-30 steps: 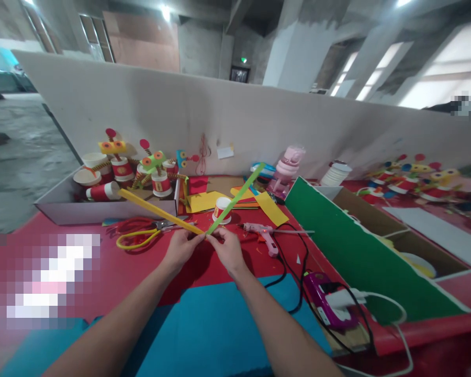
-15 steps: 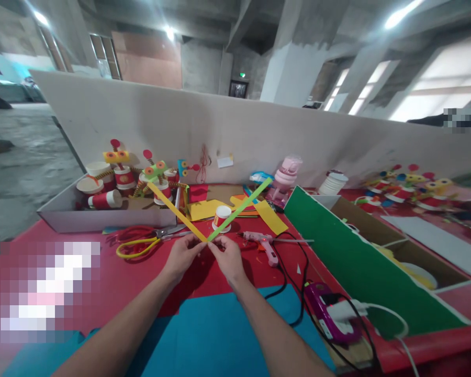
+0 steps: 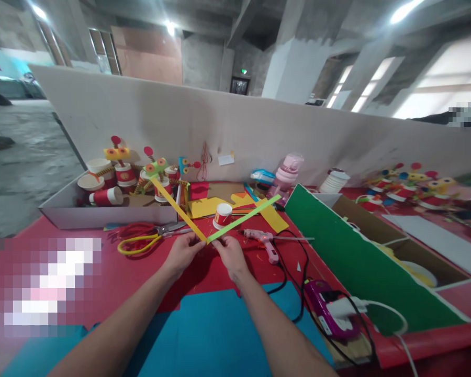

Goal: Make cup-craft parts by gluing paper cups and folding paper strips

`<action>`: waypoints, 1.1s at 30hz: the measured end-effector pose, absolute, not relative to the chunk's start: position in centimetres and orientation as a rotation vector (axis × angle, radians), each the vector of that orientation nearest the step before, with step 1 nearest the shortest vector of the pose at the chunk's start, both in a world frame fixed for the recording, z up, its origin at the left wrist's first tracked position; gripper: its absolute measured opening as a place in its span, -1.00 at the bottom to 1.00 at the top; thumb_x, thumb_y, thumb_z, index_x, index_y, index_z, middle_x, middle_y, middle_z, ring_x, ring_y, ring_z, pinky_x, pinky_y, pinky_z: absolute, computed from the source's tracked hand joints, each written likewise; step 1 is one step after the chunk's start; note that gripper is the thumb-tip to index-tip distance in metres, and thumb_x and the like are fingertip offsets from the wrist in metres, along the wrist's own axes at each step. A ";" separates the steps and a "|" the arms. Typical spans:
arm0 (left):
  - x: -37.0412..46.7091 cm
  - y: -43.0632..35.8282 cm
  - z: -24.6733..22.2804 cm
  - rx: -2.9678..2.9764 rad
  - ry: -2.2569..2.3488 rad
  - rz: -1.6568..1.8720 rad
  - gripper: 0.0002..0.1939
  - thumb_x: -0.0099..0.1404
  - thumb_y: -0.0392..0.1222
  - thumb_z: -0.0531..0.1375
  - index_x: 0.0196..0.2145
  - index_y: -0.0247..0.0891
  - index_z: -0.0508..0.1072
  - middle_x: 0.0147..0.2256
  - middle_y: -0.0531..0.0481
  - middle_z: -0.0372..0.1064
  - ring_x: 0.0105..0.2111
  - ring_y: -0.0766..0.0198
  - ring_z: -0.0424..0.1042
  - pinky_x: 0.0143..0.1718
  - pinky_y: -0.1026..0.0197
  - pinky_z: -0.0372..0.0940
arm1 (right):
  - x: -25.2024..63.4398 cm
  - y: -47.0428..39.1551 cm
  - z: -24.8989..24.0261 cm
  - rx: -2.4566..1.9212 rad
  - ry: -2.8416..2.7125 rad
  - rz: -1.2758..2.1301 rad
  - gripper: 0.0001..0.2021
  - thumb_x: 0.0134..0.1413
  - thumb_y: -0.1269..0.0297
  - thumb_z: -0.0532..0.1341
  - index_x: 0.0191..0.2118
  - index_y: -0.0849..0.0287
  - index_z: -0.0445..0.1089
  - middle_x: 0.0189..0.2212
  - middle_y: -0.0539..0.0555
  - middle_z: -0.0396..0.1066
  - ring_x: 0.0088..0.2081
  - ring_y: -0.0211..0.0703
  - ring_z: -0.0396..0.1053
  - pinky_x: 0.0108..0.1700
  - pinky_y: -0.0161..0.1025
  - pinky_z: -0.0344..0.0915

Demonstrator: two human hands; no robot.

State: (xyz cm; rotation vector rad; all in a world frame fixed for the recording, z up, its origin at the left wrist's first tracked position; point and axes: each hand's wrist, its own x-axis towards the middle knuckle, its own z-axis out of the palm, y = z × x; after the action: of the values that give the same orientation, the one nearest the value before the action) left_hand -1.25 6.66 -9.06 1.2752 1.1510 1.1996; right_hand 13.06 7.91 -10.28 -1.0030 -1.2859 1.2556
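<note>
Two long paper strips meet at their near ends between my hands and spread away in a V. My left hand (image 3: pixel 183 254) pinches the yellow strip (image 3: pixel 179 209) close to that joint. Beside it, my right hand (image 3: pixel 231 255) has its fingers closed on the near end of the green strip (image 3: pixel 245 217). Just beyond the strips stands a small red and white paper cup (image 3: pixel 222 215). A pink glue gun (image 3: pixel 262 242) with a glue stick in its back lies right of my right hand. Scissors with yellow handles (image 3: pixel 138 245) rest to the left.
A white box (image 3: pixel 110 218) holding paper-cup figures stands at the back left. At right is a green-sided box (image 3: pixel 361 262). A purple power strip (image 3: pixel 329 311) with cables lies in front of it. Blue paper (image 3: pixel 215 330) covers the near edge. Yellow paper (image 3: pixel 208 207) lies behind the cup.
The green strip has swung lower and to the right, so the V is wider. Both hands stay pinched at the joint, nearly in place.
</note>
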 end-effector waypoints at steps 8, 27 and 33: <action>-1.2 6.5 -9.0 1.253 1.129 1.204 -0.78 0.02 -0.09 0.29 -0.47 -0.33 0.46 -0.57 0.07 0.33 -0.58 0.37 0.25 -0.51 0.31 0.14 | 13.0 8.0 -10.6 -1.021 -1.272 1.271 -0.75 -0.08 0.11 0.27 -0.35 0.20 0.47 -0.43 0.06 0.50 -0.35 -0.13 0.41 -0.26 -0.24 0.32; -0.8 5.9 -8.6 1.162 0.985 1.227 -0.71 -0.04 -0.12 0.37 -0.34 -0.28 0.50 -0.41 -0.05 0.44 -0.45 0.28 0.39 -0.36 0.22 0.29 | 12.8 7.8 -10.3 -1.036 -1.144 1.163 -0.77 -0.07 0.13 0.27 -0.37 0.21 0.43 -0.44 0.02 0.45 -0.37 -0.21 0.36 -0.28 -0.29 0.29; -0.8 6.0 -8.7 1.223 1.111 1.310 -0.78 0.06 -0.08 0.30 -0.36 -0.26 0.47 -0.40 -0.02 0.40 -0.40 0.28 0.36 -0.33 0.25 0.27 | 12.5 7.6 -10.4 -1.001 -1.195 1.162 -0.77 -0.02 0.12 0.24 -0.35 0.19 0.41 -0.41 0.03 0.45 -0.34 -0.19 0.38 -0.26 -0.28 0.31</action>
State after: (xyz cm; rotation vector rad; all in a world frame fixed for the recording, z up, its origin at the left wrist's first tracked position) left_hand -0.81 5.99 -8.74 1.2226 1.1112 1.3100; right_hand 12.54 7.56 -10.44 -1.0013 -1.1947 1.1623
